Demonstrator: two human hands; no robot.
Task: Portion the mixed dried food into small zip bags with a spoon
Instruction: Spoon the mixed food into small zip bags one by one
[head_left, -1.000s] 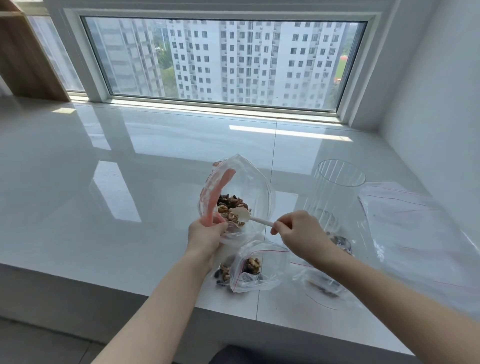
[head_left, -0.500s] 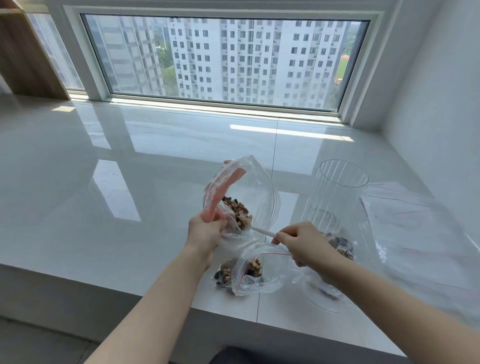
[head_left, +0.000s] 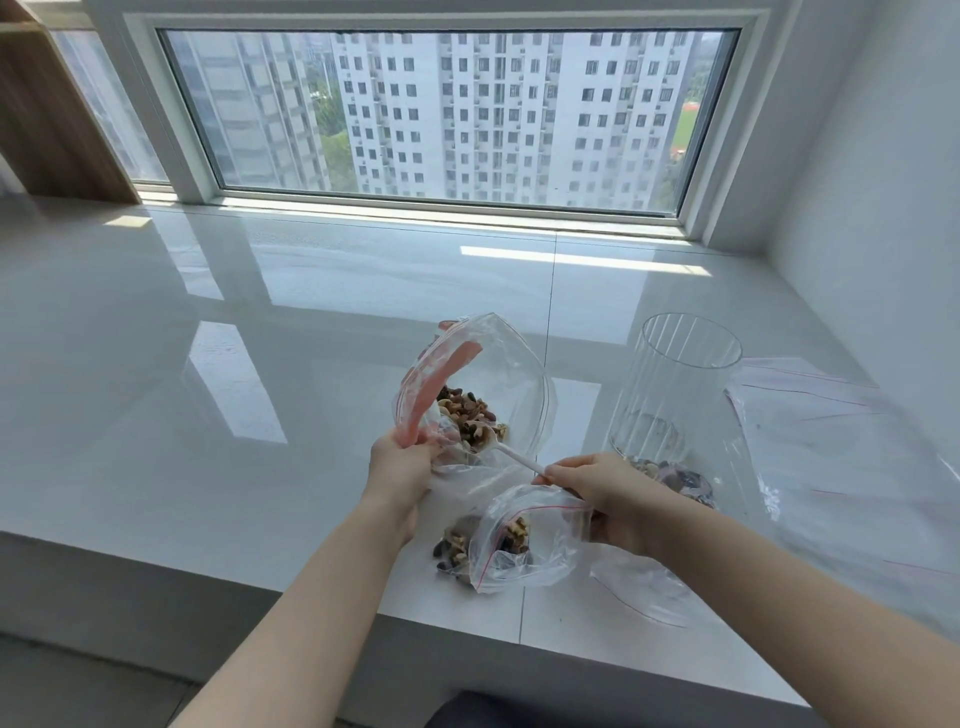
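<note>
The left hand (head_left: 402, 470) grips the near edge of an open zip bag (head_left: 483, 395), fingers curled round the gathered plastic, holding it up off the table (head_left: 208, 415) with its mouth facing the person. Mixed dried food (head_left: 467, 413) sits in the bottom of that bag.

The right hand (head_left: 602, 493) pinches the end of a white plastic spoon (head_left: 501, 447) between thumb and fingertips. The spoon lies between the 2 hands, its long axis running from the right hand up and to the left, with its bowl inside the held bag, in among the nuts, close beside the left hand.

Just below the hands, a small filled zip bag (head_left: 524, 540) lies on the table, its red zip line toward the right hand, which it seems to touch. A few loose nuts (head_left: 452, 545) sit at its left side. A clear ribbed jar (head_left: 675, 395) stands to the right of the hands, with a little mix near its base. More empty bags (head_left: 841, 457) lie flat further right, against the wall.
</note>
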